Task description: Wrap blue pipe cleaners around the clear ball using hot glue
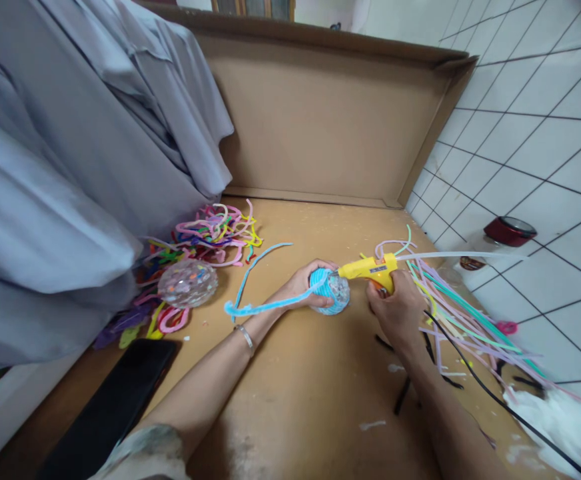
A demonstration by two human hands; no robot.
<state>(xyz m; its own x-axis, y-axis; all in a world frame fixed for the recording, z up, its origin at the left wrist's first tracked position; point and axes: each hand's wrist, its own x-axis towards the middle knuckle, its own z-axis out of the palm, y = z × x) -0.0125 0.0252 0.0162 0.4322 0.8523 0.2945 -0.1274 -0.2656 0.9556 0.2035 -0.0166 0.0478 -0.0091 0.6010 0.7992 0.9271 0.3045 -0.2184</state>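
Note:
My left hand (302,285) is wrapped round a small clear jar (340,293) partly covered with coils of light-blue pipe cleaner (323,287). A free end of that pipe cleaner sticks out to the left, across my wrist. In my right hand (401,303) is a yellow hot glue gun (370,268), with a long clear glue stick (460,255) out of its back. The gun's nozzle is at the top of the blue coils; whether it touches them I cannot tell. Another blue pipe cleaner (250,272) lies curved on the table beyond my left forearm.
Heaped pipe cleaners (215,230) and a clear dimpled ball-like container (188,283) are at left, beside grey cloth (80,167). A black phone (115,400) lies nearer. Straight pipe cleaners (475,313), a dark-red-lidded jar (495,240) and the gun's black cord (490,393) are at right. Cardboard (315,120) stands behind.

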